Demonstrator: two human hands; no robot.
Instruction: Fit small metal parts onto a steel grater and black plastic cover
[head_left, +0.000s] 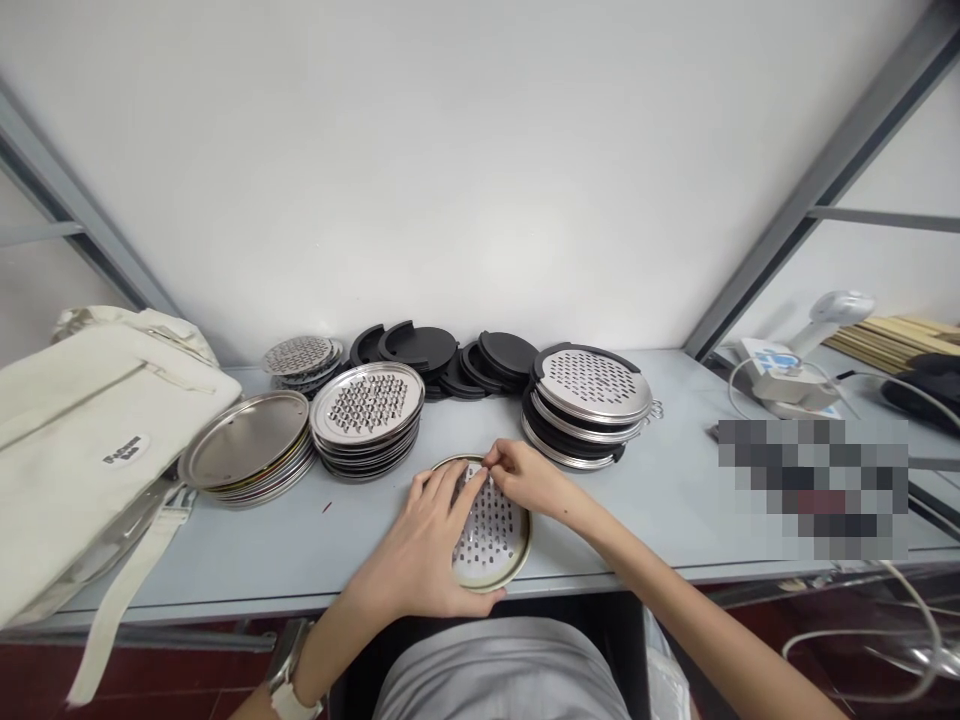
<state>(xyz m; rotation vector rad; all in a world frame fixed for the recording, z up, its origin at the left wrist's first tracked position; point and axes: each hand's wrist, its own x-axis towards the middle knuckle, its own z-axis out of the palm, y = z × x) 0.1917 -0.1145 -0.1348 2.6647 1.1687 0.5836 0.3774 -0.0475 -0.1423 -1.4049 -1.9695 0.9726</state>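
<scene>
A round metal grater (491, 540) with a raised rim lies on the table right in front of me. Across its left side spreads my left hand (427, 545), the thumb along the near rim and the fingers over the far part, gripping it. My right hand (525, 475) is closed in a pinch at the grater's far edge, touching the left index fingertip. Whatever sits between the pinched fingertips is too small to make out. Behind the hands stands a stack of grater discs (367, 410), and to its left a stack of plain metal plates (247, 445).
Black round holders (427, 350) lie along the wall, beside small grating discs (300, 358). At right is a pile of graters in black holders (592, 385). A cream backpack (97, 430) rests at left; a white scanner (832, 315) stands far right.
</scene>
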